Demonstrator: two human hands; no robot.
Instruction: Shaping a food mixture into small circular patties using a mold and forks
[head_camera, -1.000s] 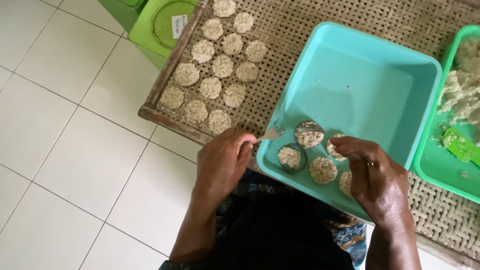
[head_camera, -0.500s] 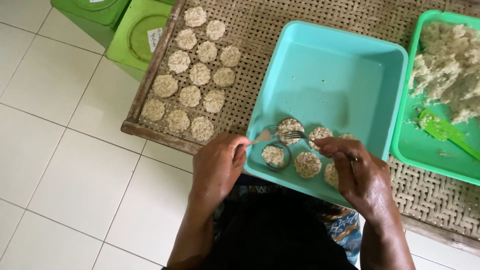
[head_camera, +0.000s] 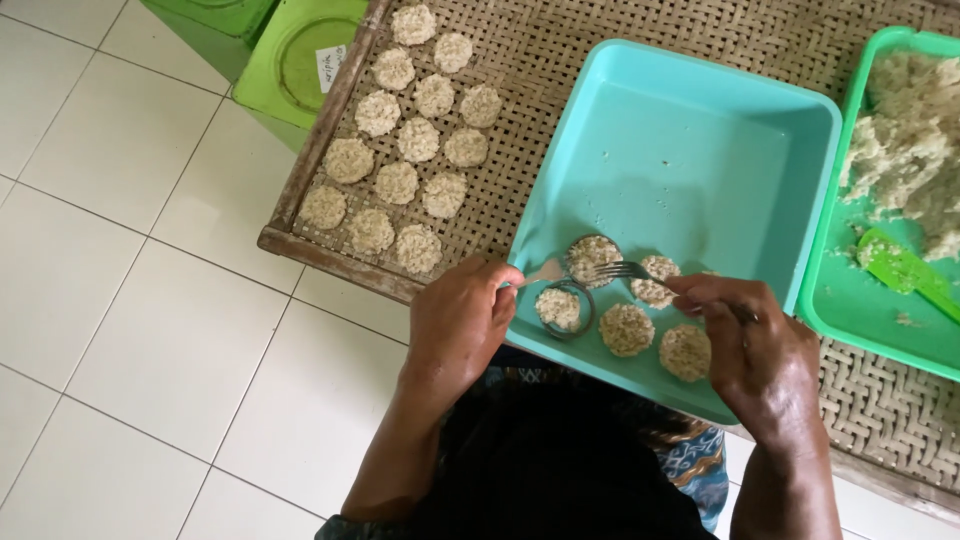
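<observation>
Fork (head_camera: 640, 272) pinched in my right hand's (head_camera: 765, 355) closed fingers lies level, tines pointing left at the rice-filled ring (head_camera: 592, 258) low in the teal tray (head_camera: 690, 150), while my left hand (head_camera: 460, 320) grips another ring (head_camera: 562, 308) just below it.

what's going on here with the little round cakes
A person is shaping small rice cakes in a turquoise tray. The right hand holds a fork over a filled ring mould, and the left hand holds a pale utensil beside it. Finished cakes lie in rows on a woven mat.
</observation>
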